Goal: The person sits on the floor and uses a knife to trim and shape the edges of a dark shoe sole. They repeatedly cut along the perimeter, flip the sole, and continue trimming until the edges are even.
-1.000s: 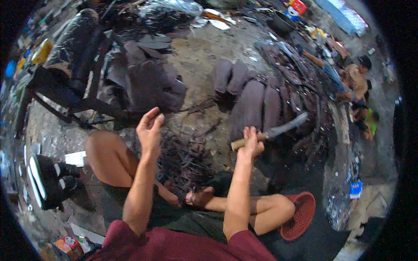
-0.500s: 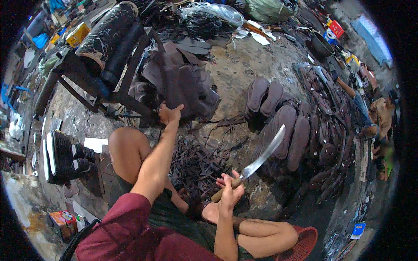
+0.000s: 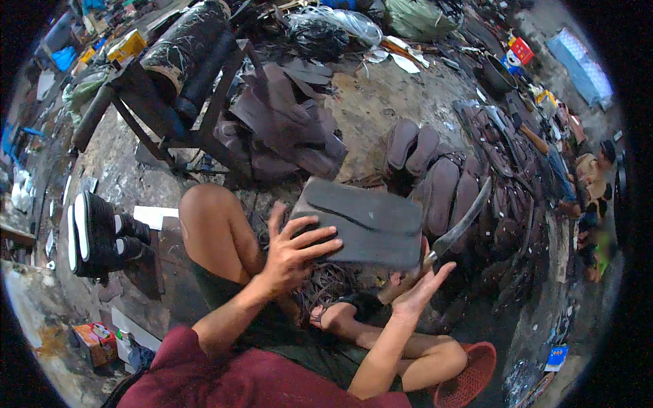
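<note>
My left hand (image 3: 296,253) has its fingers spread over the left side of a dark grey slab of sole material (image 3: 367,221), gripping it above my lap. A curved groove runs across the slab's face. At the slab's lower right corner, my right hand (image 3: 416,292) holds a knife with a curved blade (image 3: 466,221). Its blade points up and to the right, and the handle lies across the palm, partly hidden. Some right fingers are hidden behind the slab. Under the slab lies a heap of dark trimmed strips (image 3: 326,282).
A pile of dark sole pieces (image 3: 286,129) lies ahead, beside a black metal frame with rollers (image 3: 194,61). Rows of cut soles (image 3: 442,187) spread to the right. Black sandals (image 3: 95,234) stand at left. A red basket (image 3: 469,381) is by my right knee. Another person (image 3: 592,183) is far right.
My left hand has come back from the sole pile with a dark slab, now in front of me. My right hand has moved right and up with the knife to meet it.
</note>
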{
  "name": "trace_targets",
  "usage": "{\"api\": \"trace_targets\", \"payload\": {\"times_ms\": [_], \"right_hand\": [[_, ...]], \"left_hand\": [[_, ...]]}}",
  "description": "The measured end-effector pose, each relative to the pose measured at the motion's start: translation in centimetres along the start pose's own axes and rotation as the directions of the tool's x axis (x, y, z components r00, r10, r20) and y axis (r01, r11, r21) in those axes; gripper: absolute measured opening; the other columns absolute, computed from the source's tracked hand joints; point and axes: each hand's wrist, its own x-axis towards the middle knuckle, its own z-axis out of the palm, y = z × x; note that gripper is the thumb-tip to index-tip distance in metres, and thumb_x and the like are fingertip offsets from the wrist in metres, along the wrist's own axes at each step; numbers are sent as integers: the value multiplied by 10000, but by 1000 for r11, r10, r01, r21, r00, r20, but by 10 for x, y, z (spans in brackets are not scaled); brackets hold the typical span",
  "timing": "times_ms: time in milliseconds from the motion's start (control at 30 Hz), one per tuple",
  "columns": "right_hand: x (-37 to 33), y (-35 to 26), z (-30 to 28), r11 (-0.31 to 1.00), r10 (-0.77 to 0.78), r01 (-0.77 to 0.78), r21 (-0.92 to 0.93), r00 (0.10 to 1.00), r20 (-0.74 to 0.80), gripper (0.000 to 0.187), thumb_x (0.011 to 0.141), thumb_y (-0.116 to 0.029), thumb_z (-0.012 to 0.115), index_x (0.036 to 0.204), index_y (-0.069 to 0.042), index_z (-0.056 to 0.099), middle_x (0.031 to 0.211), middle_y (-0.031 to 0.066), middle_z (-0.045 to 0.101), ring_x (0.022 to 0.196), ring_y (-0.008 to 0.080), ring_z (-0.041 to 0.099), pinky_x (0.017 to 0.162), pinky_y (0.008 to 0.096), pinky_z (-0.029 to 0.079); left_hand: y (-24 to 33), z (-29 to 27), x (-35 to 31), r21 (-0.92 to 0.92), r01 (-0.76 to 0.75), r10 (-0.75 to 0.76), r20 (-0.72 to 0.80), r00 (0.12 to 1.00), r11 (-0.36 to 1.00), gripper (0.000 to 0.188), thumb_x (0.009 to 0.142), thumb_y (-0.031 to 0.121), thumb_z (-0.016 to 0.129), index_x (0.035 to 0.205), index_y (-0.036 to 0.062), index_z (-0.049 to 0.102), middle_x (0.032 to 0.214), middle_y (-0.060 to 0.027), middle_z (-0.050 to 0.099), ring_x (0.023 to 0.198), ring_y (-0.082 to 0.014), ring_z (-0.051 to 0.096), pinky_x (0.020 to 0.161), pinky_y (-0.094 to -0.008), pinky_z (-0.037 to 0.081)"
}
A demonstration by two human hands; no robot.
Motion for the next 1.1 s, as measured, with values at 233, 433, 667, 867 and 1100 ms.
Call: {"api": "trace_targets", "payload": {"times_ms": [233, 433, 667, 867, 1100], "right_hand": [[-46, 36, 38, 959, -169, 119, -256, 969, -179, 560, 731, -113, 826, 1191, -19, 522, 1104, 68, 577, 924, 214, 580, 861, 375, 475], [-87, 73, 55, 907, -13, -17, -421, 998, -68, 280, 850, -170, 741, 966, -87, 500, 659, -35, 469, 463, 73, 419, 417, 236, 377], [-143, 47, -74, 324, -40, 539, -778, 829, 557, 395, 963, -126, 467, 1339, -7, 460, 868, 99, 586, 688, 201, 527, 662, 312, 463], [-182, 17, -70, 259, 253, 282, -924, 903, 347, 323, 907, -64, 536, 1223, -35, 601, 985, 186, 652, 816, 364, 636, 741, 381, 514], [-168, 29, -55, 318, 245, 307, -897, 888, 390, 307, 929, -83, 528, 1225, -41, 596, 1018, 206, 658, 889, 367, 653, 750, 405, 519]], "left_hand": [[16, -1, 14, -937, 346, -985, 14, 170, 46, 522, 840, 152, 705, 1332, 85, 545, 1408, -174, 464, 1320, -323, 380, 1056, -502, 309], [44, -5, 7, -826, 548, -857, 373, 356, -132, 417, 820, 284, 745, 1130, 39, 611, 968, -70, 674, 834, -177, 631, 788, -349, 506], [20, -52, 18, -795, 579, -904, 366, 221, -181, 264, 846, 264, 638, 1009, 56, 618, 892, -37, 637, 812, -158, 610, 743, -307, 495], [16, -63, 10, -812, 556, -927, 328, 184, -177, 288, 884, 221, 610, 1112, 53, 559, 936, -38, 613, 805, -151, 601, 758, -299, 497], [16, -60, -3, -782, 615, -917, 313, 249, -100, 342, 883, 213, 622, 1160, 31, 540, 986, -56, 612, 843, -151, 598, 743, -300, 508]]}}
